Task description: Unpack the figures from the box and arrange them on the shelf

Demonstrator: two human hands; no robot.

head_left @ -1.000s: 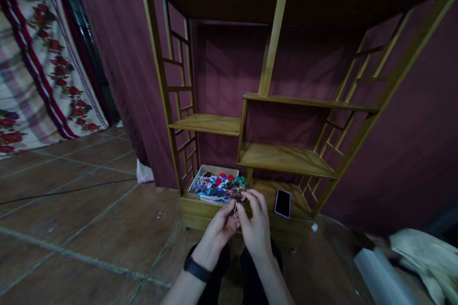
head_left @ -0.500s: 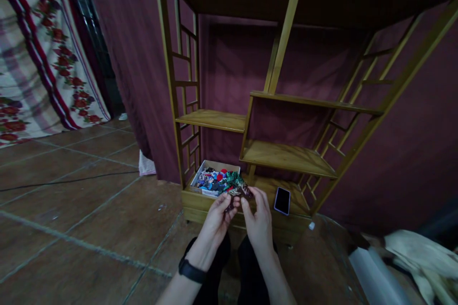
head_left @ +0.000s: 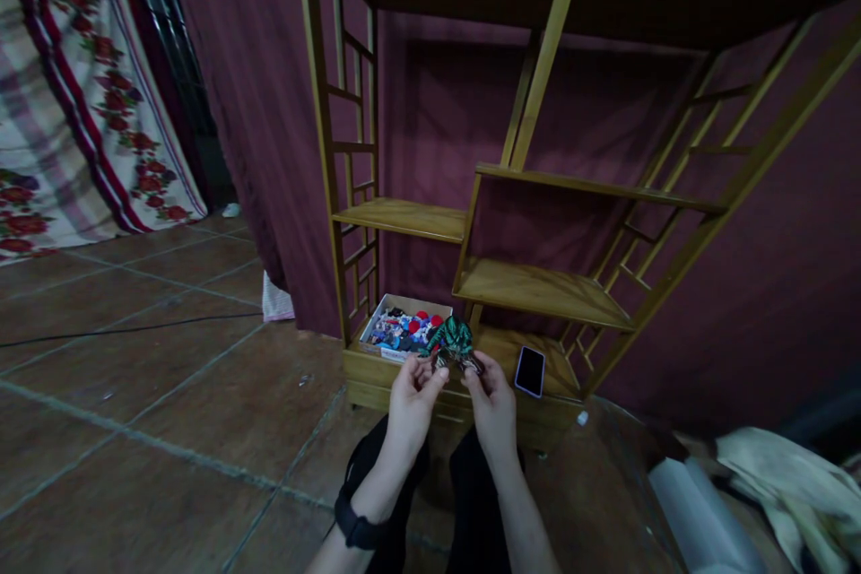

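Note:
Between my two hands is a small green-and-brown toy-like piece (head_left: 455, 337), its shiny green part uppermost; its exact kind is too small to tell. My left hand (head_left: 415, 399) pinches its lower left side between thumb and fingers. On the lower right side, my right hand (head_left: 495, 402) grips the brown part the same way. Just behind and to the left stands a shallow open box (head_left: 367, 343), filled with several small red, blue, white and black pieces. The held thing overlaps the box's right side in view.
A wooden shelf unit (head_left: 417, 220) rises in front of me. On its low base lies a phone (head_left: 530, 372), right of my hands. A pale cloth (head_left: 773, 475) and a grey-white roll (head_left: 700, 516) lie at the right. A dark cable (head_left: 134, 329) crosses the tiled floor at left.
The held piece has turned so its green part now stands up in the middle, above my fingers. My left hand has shifted slightly up, and both hands grip it more evenly at the sides.

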